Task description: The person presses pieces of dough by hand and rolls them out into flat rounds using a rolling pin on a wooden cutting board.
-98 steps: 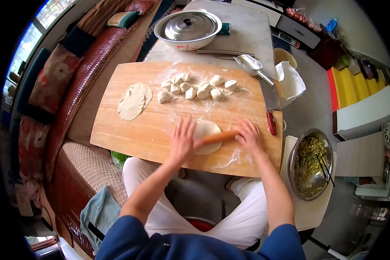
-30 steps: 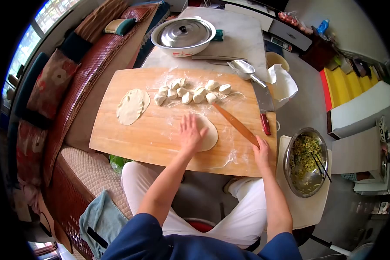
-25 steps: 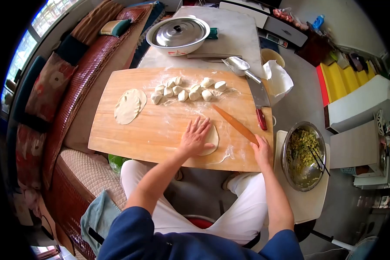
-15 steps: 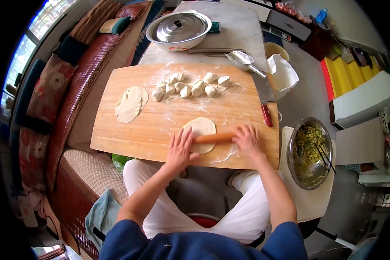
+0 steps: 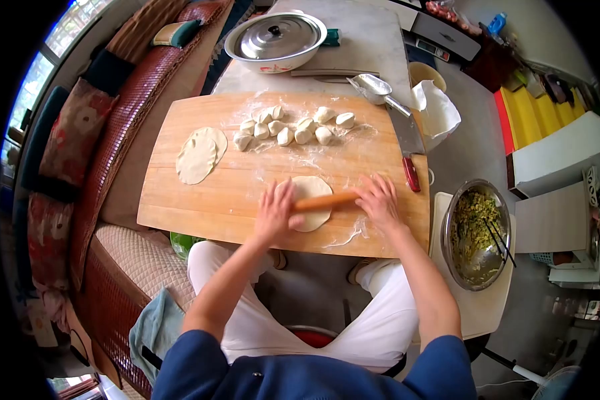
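A wooden rolling pin [image 5: 327, 201] lies crosswise over a round, flat dough wrapper [image 5: 312, 221] near the front of the wooden board [image 5: 247, 190]. My left hand [image 5: 275, 210] covers the pin's left end, beside the wrapper's left edge; its grip is partly hidden. On the right end of the pin rests my right hand [image 5: 379, 202], fingers bent over the wood. Overlapping rolled wrappers [image 5: 197, 159] lie at the board's left. Several small dough pieces [image 5: 303, 135] sit in loose flour behind the pin.
A red-handled knife [image 5: 411, 172] lies along the board's right edge, near a metal scoop [image 5: 380, 92]. Behind the board stands a lidded basin [image 5: 273, 63]. At the right, a steel bowl [image 5: 449, 230] holds chopped filling and chopsticks [image 5: 503, 243]. A sofa [image 5: 107, 157] runs along the left.
Both hands and the rolling pin have shifted a little away from my body over the wrapper. The dough pieces and rolled wrappers lie as before.
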The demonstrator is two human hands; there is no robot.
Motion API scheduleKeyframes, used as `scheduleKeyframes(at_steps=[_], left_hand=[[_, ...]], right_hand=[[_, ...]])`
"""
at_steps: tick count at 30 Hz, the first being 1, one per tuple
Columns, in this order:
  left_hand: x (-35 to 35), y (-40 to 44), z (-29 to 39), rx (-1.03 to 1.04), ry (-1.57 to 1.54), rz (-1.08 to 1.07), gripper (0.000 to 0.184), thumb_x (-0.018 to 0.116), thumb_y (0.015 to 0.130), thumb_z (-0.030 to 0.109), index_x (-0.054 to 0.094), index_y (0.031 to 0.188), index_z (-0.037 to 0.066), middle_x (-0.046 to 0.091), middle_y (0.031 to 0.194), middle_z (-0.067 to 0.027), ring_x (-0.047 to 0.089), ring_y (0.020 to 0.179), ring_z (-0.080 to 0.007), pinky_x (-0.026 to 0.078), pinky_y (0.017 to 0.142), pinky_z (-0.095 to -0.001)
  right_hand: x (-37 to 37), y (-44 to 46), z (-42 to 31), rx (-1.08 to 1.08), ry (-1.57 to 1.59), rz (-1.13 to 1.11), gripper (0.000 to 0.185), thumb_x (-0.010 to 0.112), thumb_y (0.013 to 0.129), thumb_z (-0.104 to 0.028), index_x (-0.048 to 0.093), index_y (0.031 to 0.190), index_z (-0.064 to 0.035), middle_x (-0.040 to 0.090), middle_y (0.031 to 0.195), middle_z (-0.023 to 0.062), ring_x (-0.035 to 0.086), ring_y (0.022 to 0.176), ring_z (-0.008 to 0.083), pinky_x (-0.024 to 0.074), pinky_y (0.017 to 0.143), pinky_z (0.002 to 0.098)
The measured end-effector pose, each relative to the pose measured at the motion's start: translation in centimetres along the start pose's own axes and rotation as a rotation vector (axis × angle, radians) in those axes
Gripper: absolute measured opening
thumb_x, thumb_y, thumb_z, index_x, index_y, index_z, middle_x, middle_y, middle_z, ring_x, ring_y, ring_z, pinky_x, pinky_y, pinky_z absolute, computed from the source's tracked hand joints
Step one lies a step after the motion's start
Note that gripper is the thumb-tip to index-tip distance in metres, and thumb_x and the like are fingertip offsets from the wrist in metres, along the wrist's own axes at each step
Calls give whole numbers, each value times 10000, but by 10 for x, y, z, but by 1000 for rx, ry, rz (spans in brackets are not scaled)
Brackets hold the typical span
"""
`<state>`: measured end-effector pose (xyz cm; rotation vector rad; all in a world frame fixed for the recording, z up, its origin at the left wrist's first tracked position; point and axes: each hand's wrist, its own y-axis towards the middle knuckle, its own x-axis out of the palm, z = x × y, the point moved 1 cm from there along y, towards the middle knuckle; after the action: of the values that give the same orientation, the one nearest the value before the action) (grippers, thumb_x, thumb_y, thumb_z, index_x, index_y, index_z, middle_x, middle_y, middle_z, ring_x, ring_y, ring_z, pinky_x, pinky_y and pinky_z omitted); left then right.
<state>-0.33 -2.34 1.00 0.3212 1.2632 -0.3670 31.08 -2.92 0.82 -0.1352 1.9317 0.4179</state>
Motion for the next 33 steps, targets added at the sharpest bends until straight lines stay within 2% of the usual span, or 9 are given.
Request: scheduleKeyframes(at_steps=[3, 6, 11, 14, 18, 23, 25, 31, 33], left_hand=[[4, 56, -31, -165, -60, 137, 871, 631, 882, 525, 292, 1552, 83, 244, 1634, -81, 151, 1511, -389, 225, 1190, -553], [12, 58, -29, -170, -7, 163, 859, 601, 890, 560, 311, 1547, 89, 245, 1634, -75, 157, 1513, -380, 222, 1189, -556], [-11, -32, 25, 101, -17, -15, 841, 604, 884, 564, 341, 1536, 102, 243, 1636, -80, 173, 1509, -384, 213, 1193, -548], [0, 5, -5, -89, -33, 100, 769, 601, 916, 502, 349, 1532, 116, 235, 1639, -83, 182, 1504, -382, 192, 1203, -540], [-2, 73, -36, -350, -8, 270, 719, 584, 944, 463, 344, 1535, 131, 228, 1643, -78, 187, 1504, -371, 179, 1211, -527], [0, 21, 4, -76, 38, 72, 796, 615, 898, 550, 346, 1539, 162, 245, 1637, -46, 191, 1507, -346, 196, 1205, -527], [-11, -18, 21, 48, -8, -35, 806, 625, 898, 517, 329, 1544, 136, 230, 1636, -83, 167, 1508, -375, 191, 1205, -538], [8, 63, -50, -333, -20, 269, 688, 523, 969, 512, 362, 1528, 145, 234, 1638, -73, 180, 1503, -375, 160, 1210, -538], [-1, 79, -47, -383, -13, 304, 680, 514, 974, 510, 364, 1527, 145, 236, 1637, -75, 179, 1504, -370, 150, 1213, -534]], right_hand=[[6, 38, 8, 63, -26, 1, 368, 682, 892, -314, 662, 1254, -248, 532, 1429, 24, 387, 1397, 314, 233, 1173, 551], [13, 37, 14, 88, -13, -10, 377, 684, 893, -317, 657, 1263, -252, 533, 1426, 21, 382, 1405, 306, 233, 1175, 550], [0, -12, 11, 9, -10, -49, 388, 694, 887, -321, 654, 1268, -259, 520, 1437, 21, 379, 1408, 305, 233, 1172, 559], [2, 15, 5, -42, -26, -2, 381, 683, 897, -326, 655, 1271, -261, 516, 1439, 33, 383, 1401, 302, 234, 1169, 556], [24, 64, 20, 60, -23, -8, 380, 673, 905, -348, 658, 1276, -265, 498, 1469, 32, 371, 1409, 300, 242, 1168, 534], [15, 4, 24, 23, 12, -59, 379, 682, 893, -343, 664, 1263, -260, 488, 1481, 33, 360, 1418, 305, 243, 1172, 525], [4, -5, 20, -15, 9, -61, 381, 686, 888, -342, 665, 1259, -257, 488, 1480, 34, 358, 1419, 313, 241, 1174, 529], [25, 60, 15, -37, -48, 5, 387, 665, 911, -360, 650, 1283, -253, 485, 1480, 42, 361, 1413, 327, 229, 1178, 542], [28, 68, 16, 21, -35, 1, 386, 660, 912, -367, 647, 1280, -251, 488, 1472, 42, 377, 1397, 314, 237, 1171, 532]])
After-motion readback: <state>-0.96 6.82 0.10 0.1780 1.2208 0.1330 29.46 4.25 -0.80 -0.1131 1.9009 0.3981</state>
